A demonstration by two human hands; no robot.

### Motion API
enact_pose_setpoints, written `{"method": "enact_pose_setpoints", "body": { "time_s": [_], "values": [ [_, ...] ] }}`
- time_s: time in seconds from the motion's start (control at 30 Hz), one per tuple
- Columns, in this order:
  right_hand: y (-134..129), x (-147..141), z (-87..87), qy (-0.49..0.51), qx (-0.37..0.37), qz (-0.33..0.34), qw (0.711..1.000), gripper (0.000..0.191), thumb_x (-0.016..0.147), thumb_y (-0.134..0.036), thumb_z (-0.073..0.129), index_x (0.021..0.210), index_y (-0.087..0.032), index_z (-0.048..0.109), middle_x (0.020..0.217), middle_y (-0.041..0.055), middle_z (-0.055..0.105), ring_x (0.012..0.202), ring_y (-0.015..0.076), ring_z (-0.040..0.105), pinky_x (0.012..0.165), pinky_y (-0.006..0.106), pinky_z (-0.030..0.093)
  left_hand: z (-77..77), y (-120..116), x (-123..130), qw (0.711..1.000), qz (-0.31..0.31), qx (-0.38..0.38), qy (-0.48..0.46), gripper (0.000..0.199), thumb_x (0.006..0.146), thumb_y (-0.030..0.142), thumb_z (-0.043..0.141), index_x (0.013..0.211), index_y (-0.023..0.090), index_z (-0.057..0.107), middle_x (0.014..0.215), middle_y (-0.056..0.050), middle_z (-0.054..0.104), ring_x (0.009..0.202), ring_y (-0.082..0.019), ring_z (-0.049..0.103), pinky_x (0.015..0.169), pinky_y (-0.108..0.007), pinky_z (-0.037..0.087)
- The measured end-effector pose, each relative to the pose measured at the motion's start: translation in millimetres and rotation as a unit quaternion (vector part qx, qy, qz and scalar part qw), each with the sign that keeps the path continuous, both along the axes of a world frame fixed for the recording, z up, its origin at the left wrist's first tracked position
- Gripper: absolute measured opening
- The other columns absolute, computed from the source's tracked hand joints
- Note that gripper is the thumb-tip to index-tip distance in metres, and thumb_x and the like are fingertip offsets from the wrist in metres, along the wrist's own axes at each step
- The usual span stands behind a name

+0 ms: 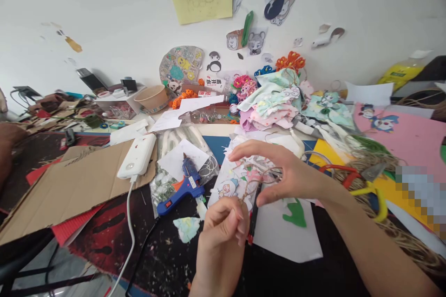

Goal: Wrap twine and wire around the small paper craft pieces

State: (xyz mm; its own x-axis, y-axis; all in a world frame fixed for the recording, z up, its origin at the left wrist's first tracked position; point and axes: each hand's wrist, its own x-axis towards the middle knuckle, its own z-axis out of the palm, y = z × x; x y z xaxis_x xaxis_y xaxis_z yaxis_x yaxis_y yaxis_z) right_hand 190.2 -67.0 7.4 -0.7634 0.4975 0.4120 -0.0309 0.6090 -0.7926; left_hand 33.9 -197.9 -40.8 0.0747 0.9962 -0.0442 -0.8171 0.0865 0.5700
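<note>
My left hand [223, 232] is closed in a pinch at the front of the table. A thin brown twine [251, 186] rises from its fingertips and loops toward my right palm. My right hand [284, 174] is raised just above and to the right, thumb and fingers apart in a curve around the loop; no firm grip shows. Below lie white paper sheets [296, 246] with a green cut-out [295, 213] and a dark pen [255, 213]. A blue glue gun [184, 185] rests left of my hands, near a small patterned fabric scrap [187, 229].
To the left, a white power bank [137, 155] with a cable lies on cardboard [69, 185]. Orange-handled scissors [343, 171] and coiled twine [414, 246] are at the right. Folded fabric [275, 102] is heaped by the wall. Another person's arm [10, 144] shows at far left.
</note>
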Motion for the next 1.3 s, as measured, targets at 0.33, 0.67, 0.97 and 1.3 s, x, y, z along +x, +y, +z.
{"method": "enact_pose_setpoints", "body": {
  "time_s": [0.33, 0.67, 0.97, 1.3],
  "values": [
    [-11, -10, -2.0, 0.021, 0.034, 0.032, 0.999, 0.004, 0.084, -0.016, 0.074, 0.087, -0.013, 0.076, 0.082, 0.0047, 0.075, 0.076, 0.0111, 0.068, 0.072, 0.022, 0.052, 1.5, 3, 2, 1.000, 0.006, -0.014, -0.024, 0.015, 0.083, 0.024, 0.075, 0.074, 0.014, 0.068, 0.060, 0.003, 0.039, 0.053, -0.005, 0.033, 0.049, -0.015, 0.028],
    [-10, -4, -0.3, 0.005, 0.051, 0.003, 0.999, 0.007, 0.089, -0.018, 0.069, 0.085, -0.014, 0.073, 0.080, 0.0032, 0.072, 0.074, 0.0109, 0.065, 0.071, 0.023, 0.050, 3.6, 0, -3, 0.998, 0.010, -0.020, -0.061, 0.010, 0.087, 0.024, 0.070, 0.080, 0.017, 0.067, 0.066, 0.002, 0.045, 0.054, -0.005, 0.040, 0.046, -0.014, 0.031],
    [-11, -4, 3.2, 0.042, 0.055, -0.006, 0.998, 0.005, 0.088, -0.015, 0.069, 0.087, -0.018, 0.073, 0.081, 0.0026, 0.072, 0.075, 0.0111, 0.064, 0.069, 0.023, 0.051, -2.0, -5, -13, 0.939, 0.203, 0.116, 0.254, 0.013, 0.093, 0.027, 0.061, 0.085, 0.020, 0.069, 0.069, -0.001, 0.052, 0.067, -0.011, 0.049, 0.059, -0.020, 0.040],
    [-11, -2, 2.0, -0.010, 0.050, -0.001, 0.999, 0.006, 0.089, -0.019, 0.069, 0.086, -0.017, 0.073, 0.080, 0.0025, 0.071, 0.074, 0.0120, 0.064, 0.070, 0.025, 0.050, -3.0, -9, -3, 0.879, 0.232, 0.232, 0.347, 0.015, 0.097, 0.019, 0.054, 0.099, 0.025, 0.068, 0.098, -0.004, 0.072, 0.073, -0.015, 0.062, 0.070, -0.027, 0.048]
  ]
}}
